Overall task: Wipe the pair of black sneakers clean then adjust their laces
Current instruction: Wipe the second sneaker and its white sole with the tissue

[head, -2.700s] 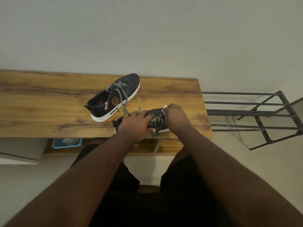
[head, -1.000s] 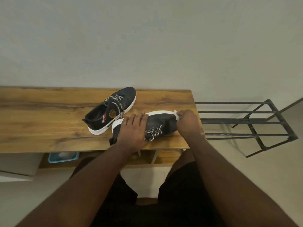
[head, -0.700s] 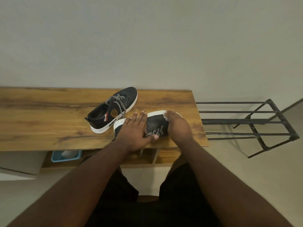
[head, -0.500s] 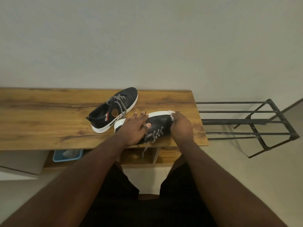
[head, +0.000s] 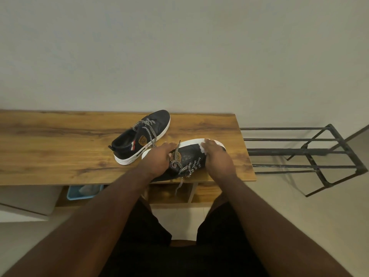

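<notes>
Two black sneakers with white soles and checked laces lie on a wooden table [head: 60, 148]. The near sneaker [head: 189, 156] is tipped onto its side by the front edge, its white sole facing away from me. My left hand [head: 159, 158] grips its heel end and holds it steady. My right hand [head: 216, 156] presses a small white wipe [head: 204, 148] against the toe end, near the sole. One lace end [head: 180, 182] hangs over the table's edge. The far sneaker [head: 139, 140] stands upright behind, untouched.
A black metal rack [head: 311, 152] stands just right of the table. Under the table are wooden shelf compartments and a blue tray [head: 83, 191]. A plain wall runs behind the table. My legs in dark shorts are below.
The near sneaker went from upright to tipped on its side. My right hand has rubbed the wipe back and forth along the toe end; my left hand stays on the heel.
</notes>
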